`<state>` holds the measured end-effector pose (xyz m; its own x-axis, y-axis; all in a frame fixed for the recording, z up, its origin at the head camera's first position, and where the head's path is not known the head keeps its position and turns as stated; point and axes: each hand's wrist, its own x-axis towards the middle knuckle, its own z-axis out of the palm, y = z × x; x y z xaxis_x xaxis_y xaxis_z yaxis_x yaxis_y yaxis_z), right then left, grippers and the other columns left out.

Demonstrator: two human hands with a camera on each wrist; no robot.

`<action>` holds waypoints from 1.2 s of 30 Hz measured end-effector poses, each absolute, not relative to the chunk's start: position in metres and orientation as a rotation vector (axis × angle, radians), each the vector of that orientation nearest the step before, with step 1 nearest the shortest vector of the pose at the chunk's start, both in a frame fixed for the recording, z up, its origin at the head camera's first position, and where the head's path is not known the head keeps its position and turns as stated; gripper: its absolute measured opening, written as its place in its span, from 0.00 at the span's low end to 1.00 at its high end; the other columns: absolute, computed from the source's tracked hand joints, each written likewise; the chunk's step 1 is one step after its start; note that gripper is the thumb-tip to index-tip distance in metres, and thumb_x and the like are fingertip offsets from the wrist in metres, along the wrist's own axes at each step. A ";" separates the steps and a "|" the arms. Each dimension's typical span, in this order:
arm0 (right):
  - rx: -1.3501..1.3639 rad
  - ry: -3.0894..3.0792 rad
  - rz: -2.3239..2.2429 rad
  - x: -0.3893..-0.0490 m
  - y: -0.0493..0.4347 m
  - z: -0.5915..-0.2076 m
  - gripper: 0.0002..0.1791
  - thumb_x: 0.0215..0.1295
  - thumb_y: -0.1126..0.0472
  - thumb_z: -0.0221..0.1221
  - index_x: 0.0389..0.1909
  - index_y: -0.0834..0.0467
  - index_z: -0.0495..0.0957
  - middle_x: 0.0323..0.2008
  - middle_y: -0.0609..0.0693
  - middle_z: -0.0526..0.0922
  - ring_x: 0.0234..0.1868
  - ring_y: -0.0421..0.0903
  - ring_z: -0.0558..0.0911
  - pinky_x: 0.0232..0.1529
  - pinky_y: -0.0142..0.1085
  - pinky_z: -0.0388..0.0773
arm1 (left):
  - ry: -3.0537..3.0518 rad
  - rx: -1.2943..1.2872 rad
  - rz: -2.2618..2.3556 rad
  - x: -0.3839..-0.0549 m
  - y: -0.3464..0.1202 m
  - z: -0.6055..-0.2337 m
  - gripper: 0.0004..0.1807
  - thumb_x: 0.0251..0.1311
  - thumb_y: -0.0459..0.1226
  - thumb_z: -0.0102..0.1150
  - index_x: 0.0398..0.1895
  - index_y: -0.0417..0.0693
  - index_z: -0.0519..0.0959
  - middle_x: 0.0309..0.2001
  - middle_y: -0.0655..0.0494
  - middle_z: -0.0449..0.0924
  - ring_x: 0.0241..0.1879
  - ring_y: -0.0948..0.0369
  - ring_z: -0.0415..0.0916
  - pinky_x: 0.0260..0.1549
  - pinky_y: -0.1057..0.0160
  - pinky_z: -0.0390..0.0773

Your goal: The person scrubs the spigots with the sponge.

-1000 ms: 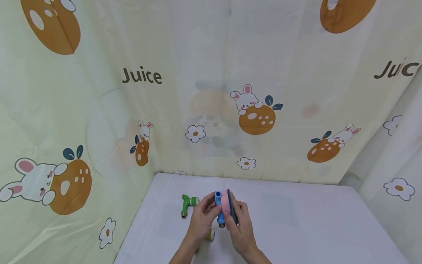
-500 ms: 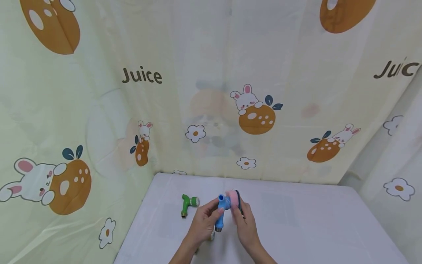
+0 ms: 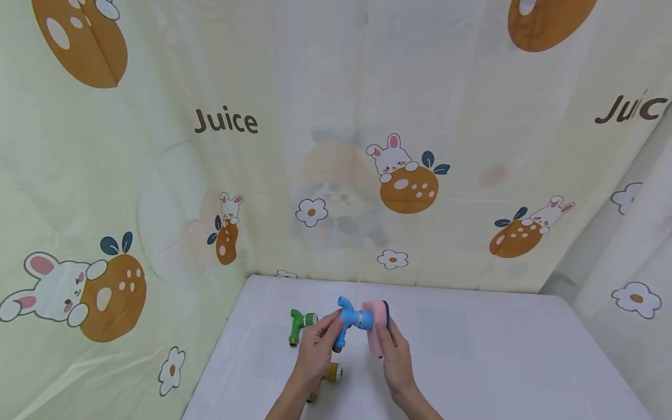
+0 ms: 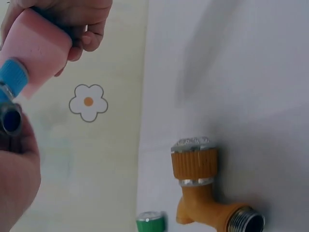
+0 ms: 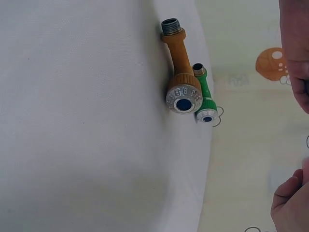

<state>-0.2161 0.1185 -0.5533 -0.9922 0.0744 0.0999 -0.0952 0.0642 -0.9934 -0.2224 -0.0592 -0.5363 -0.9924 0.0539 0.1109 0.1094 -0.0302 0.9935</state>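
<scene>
The smooth blue branching tap [image 3: 350,319] looks plastic. The matt pink sponge block [image 4: 41,44], slightly blurred, seems foam. The orange ribbed-handled tap [image 4: 197,192] has glossy metal threads.

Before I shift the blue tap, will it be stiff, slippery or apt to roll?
The blue tap is probably stiff: it shows no bend in the left hand. Its ridged knob should resist slipping. Its branching shape would likely limit rolling.

Left forearm [image 3: 291,392] and right forearm [image 3: 418,404], bare, rise converging from the head view's bottom edge. Left hand [image 3: 316,351], lower centre: pinching, thumb pointing up. Right hand [image 3: 397,359], farther right in frame: gripping. Hands apart.
</scene>
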 end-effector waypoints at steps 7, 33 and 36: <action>0.102 -2.209 1.964 -0.208 0.109 -0.552 0.23 0.81 0.49 0.53 0.73 0.38 0.71 0.52 0.50 0.75 0.48 0.48 0.72 0.43 0.34 0.72 | -1.986 0.043 -2.037 -0.223 -0.049 -0.539 0.17 0.69 0.48 0.66 0.58 0.57 0.84 0.52 0.54 0.87 0.47 0.57 0.87 0.46 0.66 0.86; 0.403 -2.168 1.661 -0.200 0.106 -0.556 0.33 0.75 0.62 0.58 0.79 0.44 0.65 0.54 0.46 0.67 0.41 0.41 0.72 0.31 0.30 0.76 | -2.272 -0.373 -2.164 -0.223 -0.061 -0.538 0.28 0.68 0.46 0.68 0.67 0.43 0.78 0.59 0.46 0.85 0.57 0.53 0.82 0.48 0.67 0.85; 0.458 -2.185 1.590 -0.199 0.108 -0.558 0.32 0.76 0.63 0.55 0.79 0.45 0.65 0.53 0.46 0.66 0.43 0.40 0.70 0.34 0.30 0.74 | -2.297 -0.421 -2.186 -0.223 -0.066 -0.536 0.27 0.67 0.46 0.69 0.67 0.48 0.79 0.61 0.49 0.84 0.59 0.54 0.81 0.51 0.68 0.84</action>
<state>-0.1993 0.1080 -0.5576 -0.8672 -0.0295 0.4971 -0.4821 0.3002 -0.8231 -0.2231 -0.0656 -0.5364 -0.9638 0.2279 0.1384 0.1495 0.0322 0.9882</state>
